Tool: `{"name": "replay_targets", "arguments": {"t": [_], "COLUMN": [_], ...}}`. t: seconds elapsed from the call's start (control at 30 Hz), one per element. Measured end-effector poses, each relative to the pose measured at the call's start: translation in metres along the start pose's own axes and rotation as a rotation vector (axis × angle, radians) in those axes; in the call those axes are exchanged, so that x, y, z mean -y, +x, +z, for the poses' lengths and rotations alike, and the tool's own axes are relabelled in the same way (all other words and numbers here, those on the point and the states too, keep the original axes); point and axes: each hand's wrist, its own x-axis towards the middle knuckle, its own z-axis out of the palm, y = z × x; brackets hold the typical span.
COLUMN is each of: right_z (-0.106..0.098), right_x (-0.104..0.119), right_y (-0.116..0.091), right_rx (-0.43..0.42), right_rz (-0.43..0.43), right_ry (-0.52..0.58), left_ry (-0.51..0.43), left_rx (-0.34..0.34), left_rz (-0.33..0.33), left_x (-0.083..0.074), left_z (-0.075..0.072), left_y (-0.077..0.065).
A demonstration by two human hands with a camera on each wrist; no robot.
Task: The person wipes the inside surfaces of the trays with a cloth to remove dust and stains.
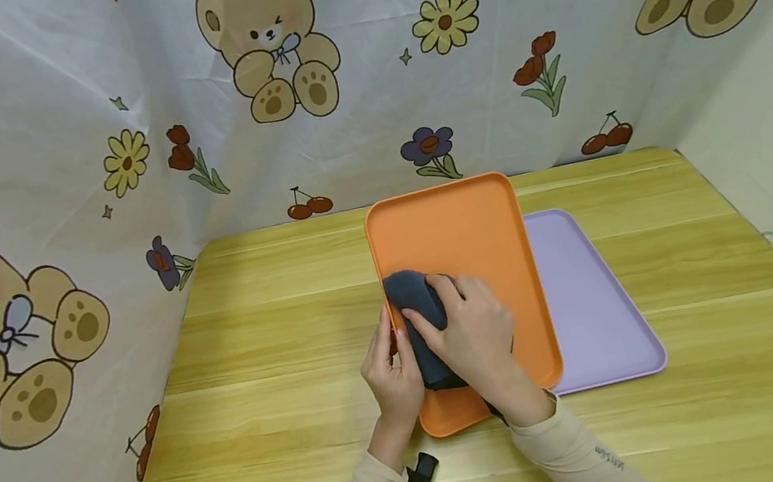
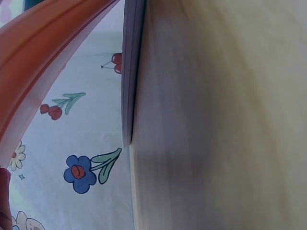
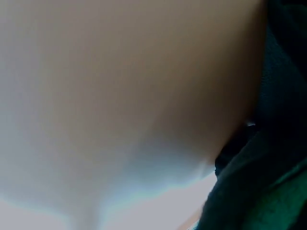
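Observation:
An orange tray point(image 1: 452, 222) is raised and tilted over the table, its inner face toward the head camera. My left hand point(image 1: 395, 379) grips it by the left rim; the tray's underside also crosses the upper left of the left wrist view. Bunched in my right hand point(image 1: 475, 332) is a dark grey-blue cloth point(image 1: 414, 296), pressed against the tray's inner face near that rim. Thumb and fingers curl over the cloth, and the palm side is hidden. In the right wrist view, dark folds of the cloth point(image 3: 288, 120) fill the right side; the rest is blurred.
Partly behind the orange tray, a light purple tray point(image 1: 595, 309) lies on the wooden table point(image 1: 280, 334). A black wrist device point(image 1: 423, 471) sits at my left wrist. A curtain point(image 1: 370, 134) printed with bears and flowers hangs behind the table and along its left.

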Motion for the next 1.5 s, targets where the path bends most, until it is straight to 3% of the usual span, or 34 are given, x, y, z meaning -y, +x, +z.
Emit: {"name": "replay_targets", "arguments": {"t": [0.27,0.63,0.83,1.27,1.5], "right_z": [0.001,-0.001,-0.005,-0.015,-0.018], "right_x": [-0.008,-0.034,-0.05,-0.082,-0.091], "right_y": [-0.003,-0.008,-0.008,-0.01,-0.012], "right_rx": [-0.026,-0.068,-0.055,0.071,0.089], "right_rz": [0.007,0.073,0.161,0.442,0.533], "right_ry": [0.034,-0.024,-0.031,-0.043,-0.041], "left_ry": [0.0,-0.018,-0.024,-0.048,-0.057], "left_rx": [0.0,0.009,0.003,0.009,0.025], "left_rz": [0.012,0.01,0.005,0.032,0.002], "left_x": [0.001,0.001,-0.003,0.0,-0.004], "left_z": [0.001,0.001,0.0,0.0,-0.001], "left_y": [0.0,0.0,0.002,0.001,0.003]}}
